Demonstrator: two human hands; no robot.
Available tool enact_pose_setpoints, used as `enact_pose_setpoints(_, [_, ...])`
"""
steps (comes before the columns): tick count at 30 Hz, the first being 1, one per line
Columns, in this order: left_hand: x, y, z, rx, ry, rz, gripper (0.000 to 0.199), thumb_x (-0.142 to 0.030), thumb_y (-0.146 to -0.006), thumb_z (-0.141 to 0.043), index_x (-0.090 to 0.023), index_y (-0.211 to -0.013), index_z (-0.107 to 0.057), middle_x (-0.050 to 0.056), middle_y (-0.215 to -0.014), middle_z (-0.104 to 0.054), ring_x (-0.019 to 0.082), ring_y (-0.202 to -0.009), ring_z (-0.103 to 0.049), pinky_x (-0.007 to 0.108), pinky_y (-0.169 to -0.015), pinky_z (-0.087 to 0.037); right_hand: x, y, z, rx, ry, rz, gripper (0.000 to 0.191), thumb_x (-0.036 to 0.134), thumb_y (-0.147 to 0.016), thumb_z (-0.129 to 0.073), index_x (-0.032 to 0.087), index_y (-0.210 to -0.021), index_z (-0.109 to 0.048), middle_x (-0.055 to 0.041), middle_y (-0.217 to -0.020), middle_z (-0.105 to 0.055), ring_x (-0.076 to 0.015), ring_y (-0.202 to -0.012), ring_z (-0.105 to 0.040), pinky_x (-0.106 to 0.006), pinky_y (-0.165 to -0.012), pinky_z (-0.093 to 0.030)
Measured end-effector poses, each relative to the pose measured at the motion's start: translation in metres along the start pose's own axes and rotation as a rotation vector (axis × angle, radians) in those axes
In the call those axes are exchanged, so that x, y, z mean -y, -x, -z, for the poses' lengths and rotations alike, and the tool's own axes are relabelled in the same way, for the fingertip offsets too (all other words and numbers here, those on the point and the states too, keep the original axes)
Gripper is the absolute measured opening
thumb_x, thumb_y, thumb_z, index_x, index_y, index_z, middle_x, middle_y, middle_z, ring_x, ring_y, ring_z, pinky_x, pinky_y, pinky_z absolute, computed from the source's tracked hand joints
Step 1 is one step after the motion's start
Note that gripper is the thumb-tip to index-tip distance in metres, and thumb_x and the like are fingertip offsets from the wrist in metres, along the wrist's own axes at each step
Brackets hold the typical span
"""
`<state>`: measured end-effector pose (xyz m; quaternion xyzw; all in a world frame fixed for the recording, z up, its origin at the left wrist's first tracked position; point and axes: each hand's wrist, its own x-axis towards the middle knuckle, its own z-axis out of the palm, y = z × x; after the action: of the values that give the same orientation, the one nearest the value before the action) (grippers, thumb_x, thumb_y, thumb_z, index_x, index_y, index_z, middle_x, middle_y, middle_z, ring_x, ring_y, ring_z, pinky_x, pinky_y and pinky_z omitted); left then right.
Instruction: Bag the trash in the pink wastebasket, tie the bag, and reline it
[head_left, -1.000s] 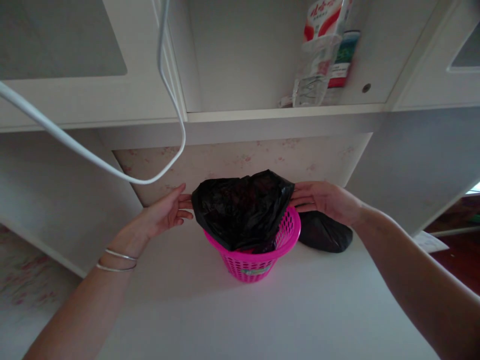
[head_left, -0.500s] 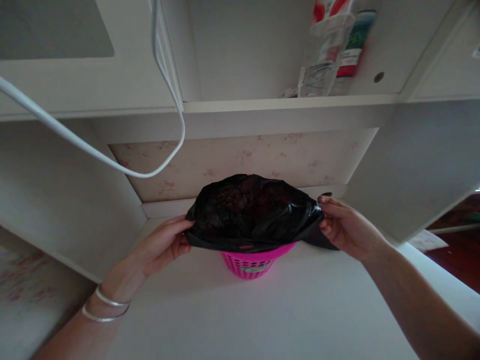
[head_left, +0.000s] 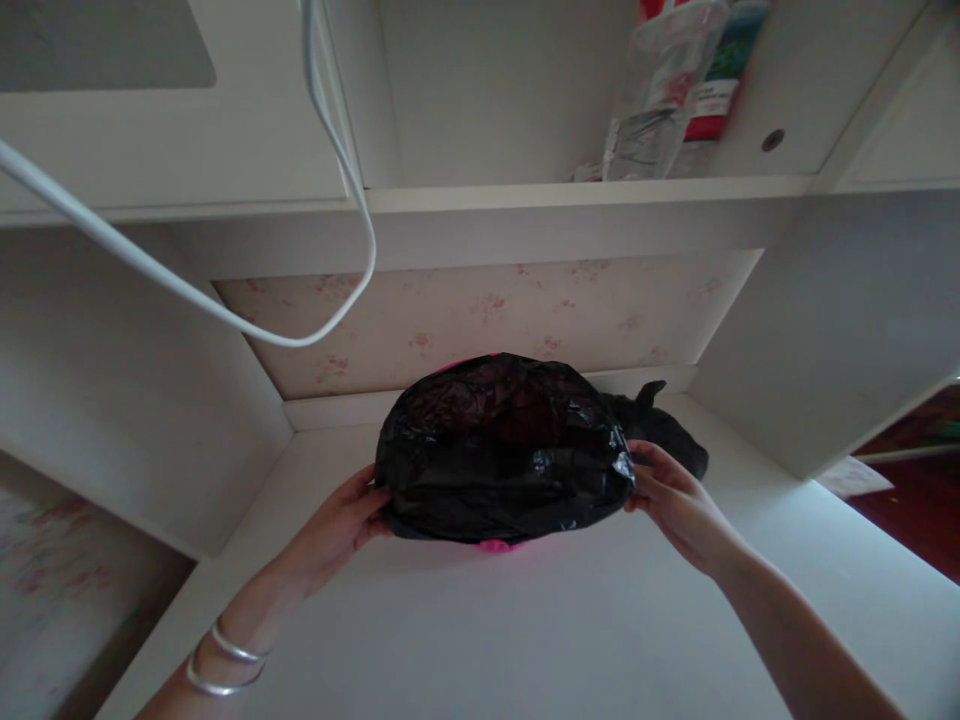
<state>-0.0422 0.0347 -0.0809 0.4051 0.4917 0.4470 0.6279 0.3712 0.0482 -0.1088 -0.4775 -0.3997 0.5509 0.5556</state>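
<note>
A black plastic bag point(head_left: 480, 490) spreads over the mouth of a pink basket point(head_left: 499, 547), and its opening gapes toward me. Only slivers of the basket's pink show, at the front and along the back rim; the bag covers the rest. My left hand point(head_left: 341, 525), two silver bangles on its wrist, pinches the bag's left edge. On the opposite side my right hand point(head_left: 671, 500) grips the right edge. Some fingertips of both hands are hidden by the plastic. Behind my right hand lies a dark bundle point(head_left: 679, 440) with a knot-like tip.
The basket stands on a white surface point(head_left: 540, 640) between side panels, near floral wallpaper point(head_left: 487, 310). A white cable point(head_left: 300, 340) loops down at the left. Overhead, a shelf point(head_left: 570, 198) carries a clear container point(head_left: 649, 130) and a red-and-green tube point(head_left: 716, 95). Paper point(head_left: 855, 478) lies at right.
Both hands have lowered the bag's edges, so its opening is wider and rounder and covers nearly all of the basket. More of the dark bundle now shows at right.
</note>
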Motion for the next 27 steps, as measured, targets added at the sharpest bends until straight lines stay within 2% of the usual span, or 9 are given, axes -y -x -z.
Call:
enact_pose_setpoints(6, [0.004, -0.018, 0.010, 0.052, -0.138, 0.044, 0.017, -0.027, -0.078, -0.085, -0.023, -0.094, -0.080, 0.005, -0.082, -0.078, 0.019, -0.070, -0.068, 0.026, -0.064, -0.051, -0.008, -0.015, -0.014, -0.054, 0.126, -0.035, 0.051, 0.039, -0.057, -0.098, 0.022, -0.096, -0.070, -0.0025, -0.080, -0.075, -0.0174, -0.067, -0.066, -0.030, -0.061, -0.054])
enact_pose_setpoints(9, [-0.013, -0.021, 0.027, 0.130, -0.142, 0.061, 0.029, -0.023, -0.078, -0.084, -0.024, -0.107, -0.080, 0.008, -0.106, -0.080, 0.023, -0.089, -0.073, 0.028, -0.072, -0.054, -0.003, -0.020, -0.015, -0.100, 0.124, -0.006, 0.042, 0.040, -0.062, -0.094, 0.022, -0.094, -0.072, -0.0041, -0.085, -0.076, -0.0198, -0.073, -0.069, -0.031, -0.064, -0.056])
enact_pose_setpoints(11, [-0.026, -0.026, 0.037, 0.080, -0.063, 0.010, 0.037, -0.019, -0.079, -0.082, -0.025, -0.115, -0.077, 0.008, -0.117, -0.078, 0.024, -0.101, -0.073, 0.031, -0.081, -0.056, 0.004, -0.024, -0.012, -0.170, 0.104, 0.051, 0.038, 0.047, -0.070, -0.088, 0.024, -0.096, -0.072, -0.0036, -0.094, -0.076, -0.0199, -0.081, -0.070, -0.030, -0.068, -0.057])
enact_pose_setpoints(13, [-0.036, -0.034, 0.041, -0.038, 0.031, -0.057, 0.030, -0.020, -0.080, -0.080, -0.023, -0.109, -0.078, 0.008, -0.115, -0.078, 0.023, -0.103, -0.072, 0.033, -0.087, -0.056, 0.014, -0.030, -0.011, -0.232, 0.085, 0.112, 0.035, 0.053, -0.077, -0.082, 0.028, -0.100, -0.071, -0.0022, -0.109, -0.075, -0.0199, -0.095, -0.070, -0.028, -0.072, -0.058])
enact_pose_setpoints(15, [-0.043, -0.045, 0.034, -0.103, 0.072, -0.093, 0.018, -0.026, -0.084, -0.076, -0.021, -0.101, -0.078, 0.007, -0.112, -0.079, 0.022, -0.100, -0.071, 0.031, -0.086, -0.055, 0.023, -0.034, -0.017, -0.232, 0.083, 0.145, 0.035, 0.056, -0.082, -0.077, 0.032, -0.107, -0.072, -0.0001, -0.125, -0.072, -0.0199, -0.109, -0.069, -0.025, -0.074, -0.058])
enact_pose_setpoints(17, [-0.046, -0.055, 0.019, -0.092, 0.069, -0.102, 0.020, -0.035, -0.088, -0.073, -0.021, -0.102, -0.078, 0.006, -0.111, -0.080, 0.020, -0.096, -0.071, 0.028, -0.080, -0.054, 0.029, -0.035, -0.028, -0.153, 0.074, 0.114, 0.038, 0.055, -0.086, -0.075, 0.034, -0.117, -0.072, 0.0009, -0.131, -0.072, -0.0202, -0.112, -0.069, -0.024, -0.072, -0.058])
enact_pose_setpoints(20, [-0.046, -0.063, -0.005, -0.072, 0.055, -0.083, 0.032, -0.044, -0.087, -0.074, -0.020, -0.108, -0.079, 0.008, -0.108, -0.081, 0.023, -0.091, -0.072, 0.029, -0.074, -0.054, 0.035, -0.032, -0.050, -0.037, 0.008, -0.003, 0.042, 0.045, -0.087, -0.076, 0.035, -0.128, -0.070, 0.0006, -0.123, -0.077, -0.0209, -0.104, -0.074, -0.027, -0.074, -0.061])
enact_pose_setpoints(22, [-0.047, -0.063, -0.016, -0.072, 0.043, -0.081, 0.035, -0.043, -0.085, -0.076, -0.018, -0.108, -0.079, 0.009, -0.106, -0.082, 0.025, -0.091, -0.073, 0.031, -0.076, -0.054, 0.038, -0.028, -0.060, -0.034, -0.049, -0.055, 0.042, 0.037, -0.088, -0.077, 0.034, -0.129, -0.070, 0.0006, -0.116, -0.079, -0.0195, -0.099, -0.076, -0.026, -0.075, -0.062])
enact_pose_setpoints(27, [-0.048, -0.040, -0.020, -0.135, 0.000, -0.105, 0.032, -0.036, -0.082, -0.081, -0.017, -0.107, -0.080, 0.007, -0.101, -0.083, 0.024, -0.091, -0.074, 0.029, -0.081, -0.053, 0.050, -0.005, -0.070, -0.044, -0.055, -0.146, 0.045, 0.028, -0.090, -0.075, 0.035, -0.134, -0.069, 0.0002, -0.112, -0.081, -0.0153, -0.088, -0.078, -0.020, -0.072, -0.063])
